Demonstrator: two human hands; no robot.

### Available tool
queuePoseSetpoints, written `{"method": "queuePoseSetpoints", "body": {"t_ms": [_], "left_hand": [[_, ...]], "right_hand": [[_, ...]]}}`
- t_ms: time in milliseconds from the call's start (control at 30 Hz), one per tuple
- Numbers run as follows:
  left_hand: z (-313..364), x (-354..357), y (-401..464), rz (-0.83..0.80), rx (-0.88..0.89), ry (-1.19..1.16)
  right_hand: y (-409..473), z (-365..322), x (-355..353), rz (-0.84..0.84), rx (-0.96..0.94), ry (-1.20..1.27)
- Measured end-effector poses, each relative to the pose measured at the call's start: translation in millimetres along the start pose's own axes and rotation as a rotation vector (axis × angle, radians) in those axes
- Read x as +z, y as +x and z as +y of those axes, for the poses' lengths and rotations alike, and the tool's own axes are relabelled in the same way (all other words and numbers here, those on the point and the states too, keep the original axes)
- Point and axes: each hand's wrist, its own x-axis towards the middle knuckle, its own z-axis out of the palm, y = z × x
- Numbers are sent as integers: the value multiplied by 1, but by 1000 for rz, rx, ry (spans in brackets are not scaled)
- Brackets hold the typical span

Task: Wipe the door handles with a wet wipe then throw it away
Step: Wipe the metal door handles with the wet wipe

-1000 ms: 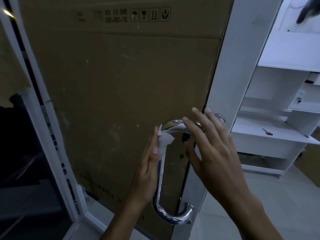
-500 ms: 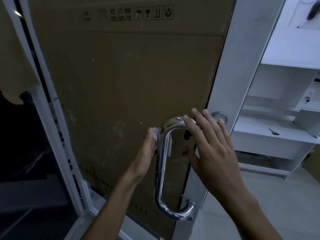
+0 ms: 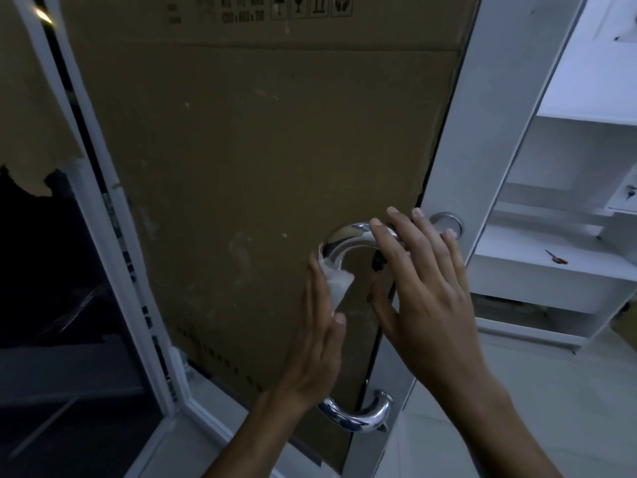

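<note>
A chrome C-shaped door handle (image 3: pixel 349 236) is fixed to a glass door backed with brown cardboard (image 3: pixel 262 160). My left hand (image 3: pixel 319 339) holds a white wet wipe (image 3: pixel 338 283) against the upper part of the handle's upright bar. Its fingers lie along the bar's left side and its thumb on the right, and the hand hides the middle of the bar. My right hand (image 3: pixel 425 288) is open with spread fingers and rests on the handle's top curve and the door edge. The handle's lower curve (image 3: pixel 362 416) shows below my left wrist.
A round chrome lock (image 3: pixel 447 223) sits in the white door frame (image 3: pixel 482 139). White shelving (image 3: pixel 551 270) stands to the right, with a small orange-handled tool (image 3: pixel 555 257) on one shelf. A dark glass panel (image 3: pixel 69 270) is at left, pale floor tiles at lower right.
My left hand has shifted the wipe from the handle's top curve to the upper upright bar. My right hand has stayed on the top curve.
</note>
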Motion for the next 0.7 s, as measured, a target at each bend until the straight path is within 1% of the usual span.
{"method": "queuePoseSetpoints", "body": {"t_ms": [67, 167, 233, 300, 400, 467, 567, 700], "left_hand": [[-19, 9, -16, 6, -2, 114], [-37, 16, -30, 11, -38, 171], [-32, 14, -26, 15, -47, 150], [-18, 8, -14, 31, -3, 113], [-4, 4, 0, 64, 79, 140], [-6, 7, -2, 65, 77, 166], [-25, 17, -21, 25, 8, 149], [-53, 28, -52, -29, -162, 36]], "right_hand": [[0, 0, 1, 8, 6, 1], [0, -1, 1, 19, 8, -5], [0, -2, 2, 26, 7, -10], [0, -3, 2, 33, 11, -10], [0, -3, 3, 48, 16, -11], [0, -3, 3, 46, 19, -9], [0, -1, 4, 35, 20, -8], [0, -2, 4, 39, 20, 5]]}}
